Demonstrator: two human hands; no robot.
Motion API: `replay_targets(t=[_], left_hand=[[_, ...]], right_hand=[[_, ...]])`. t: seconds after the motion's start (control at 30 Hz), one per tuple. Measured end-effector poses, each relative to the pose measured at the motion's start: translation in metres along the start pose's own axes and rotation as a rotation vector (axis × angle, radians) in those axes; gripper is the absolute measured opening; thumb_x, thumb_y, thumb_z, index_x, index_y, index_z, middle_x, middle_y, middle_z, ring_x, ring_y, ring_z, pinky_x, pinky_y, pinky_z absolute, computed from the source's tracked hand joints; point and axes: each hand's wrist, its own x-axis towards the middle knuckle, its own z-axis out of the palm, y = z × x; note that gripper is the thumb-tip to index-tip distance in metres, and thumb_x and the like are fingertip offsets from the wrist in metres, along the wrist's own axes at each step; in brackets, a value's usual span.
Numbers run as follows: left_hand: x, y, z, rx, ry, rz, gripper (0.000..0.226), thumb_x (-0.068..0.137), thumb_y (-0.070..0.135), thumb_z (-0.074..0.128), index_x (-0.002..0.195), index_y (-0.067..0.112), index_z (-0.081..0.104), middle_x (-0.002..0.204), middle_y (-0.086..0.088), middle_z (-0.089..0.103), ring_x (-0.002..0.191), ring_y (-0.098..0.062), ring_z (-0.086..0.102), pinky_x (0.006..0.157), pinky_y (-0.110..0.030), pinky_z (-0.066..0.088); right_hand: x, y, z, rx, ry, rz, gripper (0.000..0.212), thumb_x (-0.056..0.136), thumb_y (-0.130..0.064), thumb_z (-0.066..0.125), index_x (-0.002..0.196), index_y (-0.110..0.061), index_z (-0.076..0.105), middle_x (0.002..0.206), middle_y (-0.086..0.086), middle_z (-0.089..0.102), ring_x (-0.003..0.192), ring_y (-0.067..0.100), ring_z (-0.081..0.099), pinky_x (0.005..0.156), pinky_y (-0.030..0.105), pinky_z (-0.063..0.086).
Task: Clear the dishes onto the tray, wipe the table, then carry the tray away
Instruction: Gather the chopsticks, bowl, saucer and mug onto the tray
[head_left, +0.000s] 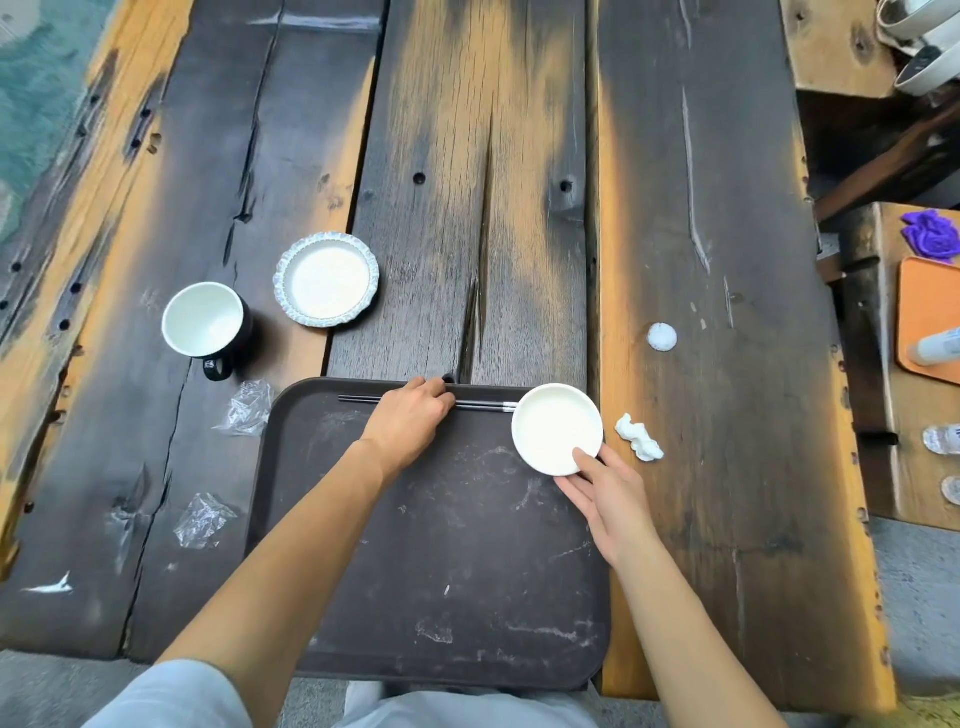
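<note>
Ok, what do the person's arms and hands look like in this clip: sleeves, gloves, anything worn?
Both forearms are bare to the bottom of the frame, with no sleeves in view. The left hand and right hand wear no gloves, and no rings, watch or bracelet show. The fingers are uncovered. Only light grey clothing appears at the bottom edge.

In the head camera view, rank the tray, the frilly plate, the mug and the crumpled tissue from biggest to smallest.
1. Tray, by far the largest.
2. Frilly plate.
3. Mug, close to the plate, so that ranking is unsure.
4. Crumpled tissue, smallest.
</note>
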Motion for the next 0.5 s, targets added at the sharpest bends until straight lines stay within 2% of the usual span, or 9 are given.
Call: replay_targets(t=[0.1, 0.2, 0.27, 0.33, 0.43, 0.5], left_hand=[[0.0, 0.0, 0.002, -0.041, 0.03, -0.016, 0.019, 0.1, 0.014, 0.052, 0.11, 0.011, 0.068, 0.109, -0.007, 0.062, 0.098, -0.03, 0.059, 0.07, -0.039, 0.044], [-0.006, 0.001, 0.0, -0.121, 0.061, -0.082, 0.027, 0.1, 0.025, 0.054, 0.117, 0.01, 0.069, 0.113, -0.007, 0.065, 0.1, -0.032, 0.06, 0.084, -0.042, 0.049], [-0.015, 0.001, -0.003, -0.212, 0.105, -0.166, 0.032, 0.098, 0.03, 0.058, 0.123, 0.012, 0.068, 0.115, -0.004, 0.066, 0.104, -0.031, 0.06, 0.085, -0.042, 0.051], [-0.028, -0.001, -0.007, -0.331, 0.165, -0.264, 0.034, 0.097, 0.032, 0.06, 0.126, 0.015, 0.067, 0.116, -0.001, 0.066, 0.107, -0.027, 0.061, 0.083, -0.041, 0.054], [-0.048, -0.014, -0.014, -0.505, 0.259, -0.419, 0.031, 0.096, 0.029, 0.062, 0.123, 0.015, 0.069, 0.118, 0.002, 0.067, 0.104, -0.022, 0.065, 0.086, -0.038, 0.054], [-0.063, -0.03, -0.022, -0.617, 0.309, -0.526, 0.029, 0.094, 0.025, 0.065, 0.12, 0.014, 0.071, 0.114, -0.001, 0.07, 0.093, -0.022, 0.069, 0.088, -0.039, 0.054]], right_hand=[[-0.002, -0.006, -0.001, -0.061, -0.014, -0.015, 0.046, 0.097, -0.012, 0.062, 0.142, -0.019, 0.053, 0.118, -0.006, 0.067, 0.107, 0.018, 0.067, 0.079, 0.027, 0.059], [-0.004, -0.016, -0.004, -0.224, 0.031, -0.095, 0.051, 0.097, -0.014, 0.063, 0.146, -0.019, 0.048, 0.122, -0.006, 0.064, 0.113, 0.014, 0.061, 0.092, 0.031, 0.054], [-0.006, -0.027, -0.005, -0.421, 0.104, -0.213, 0.053, 0.096, -0.018, 0.065, 0.146, -0.019, 0.048, 0.13, -0.003, 0.062, 0.111, 0.008, 0.056, 0.098, 0.032, 0.047], [-0.008, -0.039, 0.0, -0.588, 0.149, -0.335, 0.051, 0.095, -0.023, 0.066, 0.144, -0.021, 0.051, 0.138, -0.002, 0.06, 0.107, 0.003, 0.054, 0.096, 0.03, 0.044], [-0.01, -0.059, 0.019, -0.68, 0.075, -0.495, 0.042, 0.095, -0.025, 0.064, 0.136, -0.026, 0.058, 0.131, -0.011, 0.063, 0.1, -0.008, 0.057, 0.089, 0.02, 0.044], [-0.012, -0.07, 0.043, -0.673, -0.025, -0.548, 0.036, 0.093, -0.026, 0.064, 0.129, -0.03, 0.064, 0.121, -0.018, 0.067, 0.101, -0.011, 0.06, 0.093, 0.023, 0.046]])
